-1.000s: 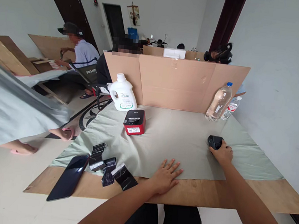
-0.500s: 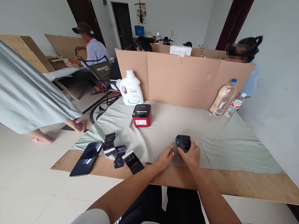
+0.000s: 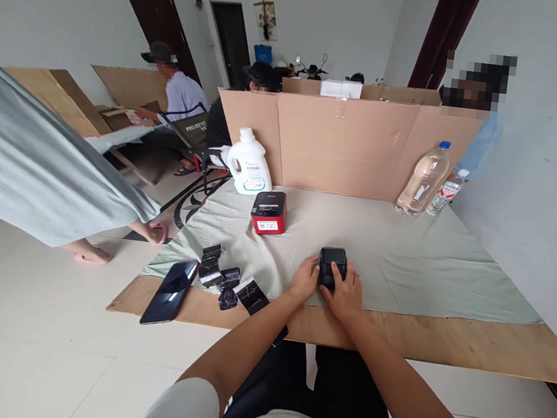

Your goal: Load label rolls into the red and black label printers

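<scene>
So the small black device [image 3: 332, 267] that sat way off to the right a second ago is now parked dead centre in front of us, near the front edge of the pale green cloth [image 3: 404, 257]. Our right hand [image 3: 346, 296] dragged it over, and the left hand [image 3: 304, 280], which was lying flat on the cloth before, has come across to meet it. Both hands now cup the thing from either side, so we'd say it's properly in hand for whatever close-up fiddling comes next.

Fingers: the right ones curl over the top and right flank, the left ones press against the left edge. Hard to tell from this angle whether any fingertip is actually pushing a button or lid.

The device looks like matte black plastic, boxy with rounded corners. Behind it sits a similar red-and-black box [image 3: 269, 212], glossier on top. Off to the left, crinkly shiny black pouches [image 3: 230, 284] and a glass-faced phone [image 3: 171, 282] lie on the bare plywood board [image 3: 445, 339].
</scene>
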A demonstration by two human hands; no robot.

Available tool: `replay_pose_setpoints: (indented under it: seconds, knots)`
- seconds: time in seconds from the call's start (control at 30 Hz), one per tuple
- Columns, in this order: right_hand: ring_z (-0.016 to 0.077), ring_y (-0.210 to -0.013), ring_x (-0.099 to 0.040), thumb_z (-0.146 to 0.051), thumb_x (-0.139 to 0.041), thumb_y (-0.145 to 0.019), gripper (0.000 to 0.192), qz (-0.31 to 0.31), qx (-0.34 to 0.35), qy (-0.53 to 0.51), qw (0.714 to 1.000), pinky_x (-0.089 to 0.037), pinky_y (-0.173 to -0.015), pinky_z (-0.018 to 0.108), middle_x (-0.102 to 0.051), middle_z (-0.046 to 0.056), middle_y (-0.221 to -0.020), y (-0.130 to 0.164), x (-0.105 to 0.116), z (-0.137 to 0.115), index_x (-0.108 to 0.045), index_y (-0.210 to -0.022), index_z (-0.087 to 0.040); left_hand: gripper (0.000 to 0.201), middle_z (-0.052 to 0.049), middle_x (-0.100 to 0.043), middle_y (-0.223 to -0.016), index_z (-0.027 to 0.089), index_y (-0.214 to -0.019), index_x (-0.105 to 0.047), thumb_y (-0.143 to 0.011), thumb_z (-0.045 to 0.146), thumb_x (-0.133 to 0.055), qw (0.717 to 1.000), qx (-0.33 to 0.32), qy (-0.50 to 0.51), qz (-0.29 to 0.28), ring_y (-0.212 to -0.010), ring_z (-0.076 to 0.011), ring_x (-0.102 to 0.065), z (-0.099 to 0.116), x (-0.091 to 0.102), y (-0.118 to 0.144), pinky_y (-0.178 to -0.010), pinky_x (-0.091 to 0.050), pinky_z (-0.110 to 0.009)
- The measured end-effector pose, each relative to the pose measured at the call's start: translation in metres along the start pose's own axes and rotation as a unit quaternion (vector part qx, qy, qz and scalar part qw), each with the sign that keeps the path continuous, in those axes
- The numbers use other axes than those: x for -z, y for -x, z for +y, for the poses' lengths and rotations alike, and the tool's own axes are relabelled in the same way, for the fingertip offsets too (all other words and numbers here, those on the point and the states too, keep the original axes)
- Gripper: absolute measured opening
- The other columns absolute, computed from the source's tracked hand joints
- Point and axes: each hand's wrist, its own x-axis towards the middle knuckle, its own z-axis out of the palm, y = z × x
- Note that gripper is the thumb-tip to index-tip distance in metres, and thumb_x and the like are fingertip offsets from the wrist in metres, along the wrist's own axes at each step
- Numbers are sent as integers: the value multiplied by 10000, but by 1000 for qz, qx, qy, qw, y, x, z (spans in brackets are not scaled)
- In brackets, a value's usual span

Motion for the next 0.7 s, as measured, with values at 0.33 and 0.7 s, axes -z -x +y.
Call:
replay_pose_setpoints:
  seconds: [0.33, 0.7]
  knots:
    - [345, -1329, -300, -414, -523, -861, 582, 58, 101, -31, 993, -361, -1006, 524, -312, 168, -1458, 1, -7, 16, -409, -1384, -187, 702, -64, -429, -1462, 186, -1344, -506, -663, 14, -504, 952, 79, 265, -133, -1354, -229, -371, -2, 2, -53, -1139, -256, -381]
    - [344, -1189, -366, -403, -568, -829, 557, 72, 84, -60, 992, -403, -948, 549, -352, 187, -1308, -1, -7, 13, -473, -1325, -168, 751, -83, -613, -1270, 143, -1268, -585, -548, -40, -474, 924, 116, 311, -191, -1199, -220, -524, 3, 5, -59, -1110, -281, -384]
